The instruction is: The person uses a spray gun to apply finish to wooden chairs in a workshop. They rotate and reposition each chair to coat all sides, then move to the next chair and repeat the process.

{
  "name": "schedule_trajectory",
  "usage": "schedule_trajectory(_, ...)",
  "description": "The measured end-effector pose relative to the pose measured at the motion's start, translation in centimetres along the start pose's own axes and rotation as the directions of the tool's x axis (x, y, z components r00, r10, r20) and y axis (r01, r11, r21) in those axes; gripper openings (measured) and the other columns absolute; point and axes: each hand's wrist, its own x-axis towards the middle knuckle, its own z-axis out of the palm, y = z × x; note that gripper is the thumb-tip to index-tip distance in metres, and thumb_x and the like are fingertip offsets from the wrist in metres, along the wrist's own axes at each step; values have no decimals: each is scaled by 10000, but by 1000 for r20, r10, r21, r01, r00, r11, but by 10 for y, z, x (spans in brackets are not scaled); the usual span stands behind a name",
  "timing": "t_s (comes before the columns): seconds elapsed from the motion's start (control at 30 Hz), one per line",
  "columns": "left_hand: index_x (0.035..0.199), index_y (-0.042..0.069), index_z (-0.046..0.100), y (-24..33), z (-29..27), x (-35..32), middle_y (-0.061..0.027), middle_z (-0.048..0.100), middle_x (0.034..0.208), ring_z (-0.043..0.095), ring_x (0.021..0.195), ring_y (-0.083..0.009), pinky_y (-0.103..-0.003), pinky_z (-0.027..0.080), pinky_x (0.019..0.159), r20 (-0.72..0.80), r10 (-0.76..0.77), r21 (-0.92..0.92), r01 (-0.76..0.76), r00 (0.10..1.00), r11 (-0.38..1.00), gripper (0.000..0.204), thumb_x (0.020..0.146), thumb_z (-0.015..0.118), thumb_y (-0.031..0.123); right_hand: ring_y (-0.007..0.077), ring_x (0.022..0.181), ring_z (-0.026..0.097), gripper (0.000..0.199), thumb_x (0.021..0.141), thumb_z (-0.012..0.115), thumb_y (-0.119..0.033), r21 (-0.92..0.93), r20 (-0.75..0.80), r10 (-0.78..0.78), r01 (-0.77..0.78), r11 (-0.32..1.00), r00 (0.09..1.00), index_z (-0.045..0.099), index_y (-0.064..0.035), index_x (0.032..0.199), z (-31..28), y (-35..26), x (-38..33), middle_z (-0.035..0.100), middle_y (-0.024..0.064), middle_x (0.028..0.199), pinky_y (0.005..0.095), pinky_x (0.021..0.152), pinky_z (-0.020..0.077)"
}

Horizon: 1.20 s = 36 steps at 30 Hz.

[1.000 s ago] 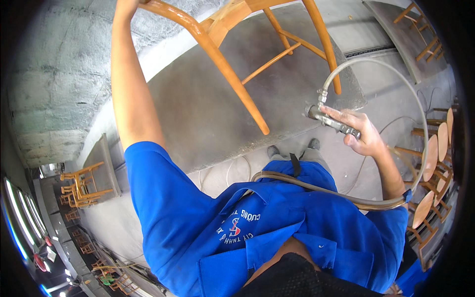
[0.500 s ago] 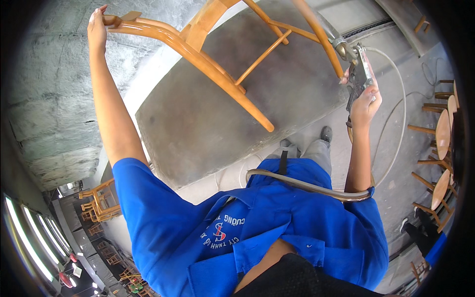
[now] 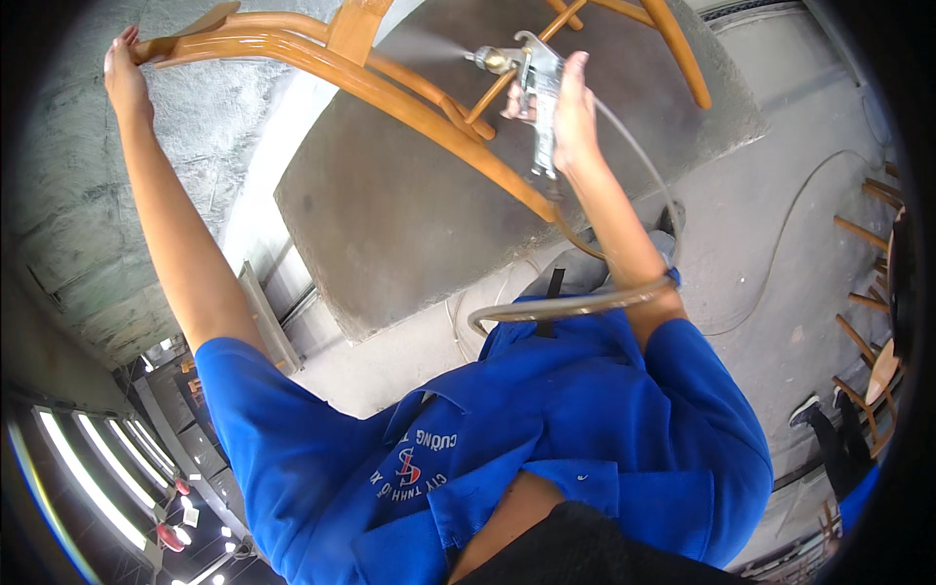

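A glossy wooden chair [image 3: 409, 109] lies tilted over a dull grey board [image 3: 390, 224]. At upper left, my left hand [image 3: 127, 78] has its fingers around the top end of the chair's back post. My right hand [image 3: 575, 122] grips a metal spray gun [image 3: 539, 93], held upright close to the chair's rungs. The nozzle points left, and a pale mist fans from it toward the chair's seat frame. A hose [image 3: 575, 305] runs from the gun and loops across the front of my blue shirt.
Several wooden chairs or stools [image 3: 868, 302] stand along the right edge, near another person's legs [image 3: 838, 439]. A thin hose [image 3: 770, 263] trails over the floor on the right. A grey, stained wall [image 3: 88, 214] rises at the left.
My right hand has swung left with the spray gun, from beyond the chair's leg to beside its rungs. Mist now shows clearly at the nozzle. My left hand and the chair have shifted left.
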Motion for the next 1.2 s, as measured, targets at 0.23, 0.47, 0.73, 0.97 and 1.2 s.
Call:
schedule_trajectory(0.23, 1260, -38, 561, -2, 3, 2, -150, 609, 1296, 537, 1237, -236, -350, 387, 1077, -28, -7, -37, 6, 1000, 999, 412, 1052, 353, 250, 153, 519, 564, 654, 987, 388, -621, -3, -259, 173, -180, 984, 950, 599, -3, 1020, -26, 62, 7, 590, 84, 685, 295, 532, 522)
schedule_trajectory(0.47, 1266, -79, 515, -35, 7, 24, -170, 647, 1233, 571, 1190, -243, -353, 393, 1078, -66, -53, -48, 50, 996, 998, 411, 1055, 352, 235, 185, 550, 595, 708, 983, 344, -650, -88, -396, 220, -275, 957, 892, 583, 16, 986, -98, 72, -27, 606, 107, 698, 330, 574, 553)
schedule_trajectory(0.73, 1278, -38, 515, -63, 4, 49, -135, 673, 1209, 588, 1160, -219, -353, 391, 1063, -42, -116, 87, 119, 992, 989, 434, 1066, 283, 262, 211, 527, 586, 727, 967, 373, -663, -15, -544, 293, -357, 934, 786, 561, 38, 1021, -148, 139, -14, 601, 133, 693, 365, 519, 547)
schedule_trajectory(0.97, 1217, -44, 542, -56, 8, 27, -174, 675, 1175, 585, 1158, -257, -379, 404, 1058, -82, -35, -58, 31, 996, 998, 449, 1043, 239, 238, 172, 567, 592, 663, 981, 412, -623, -285, -620, 151, -401, 871, 770, 587, 16, 1007, -159, 70, -70, 620, 106, 721, 325, 531, 532)
schedule_trajectory(1.2, 1268, -24, 504, -13, -3, -52, -208, 599, 1262, 518, 1242, -269, -381, 356, 1097, -82, 154, -466, -175, 985, 868, 367, 1014, 339, 183, 152, 664, 621, 660, 1031, 325, -567, -364, -137, -117, 60, 930, 984, 608, 28, 1062, -6, -47, -71, 654, 107, 811, 327, 699, 550)
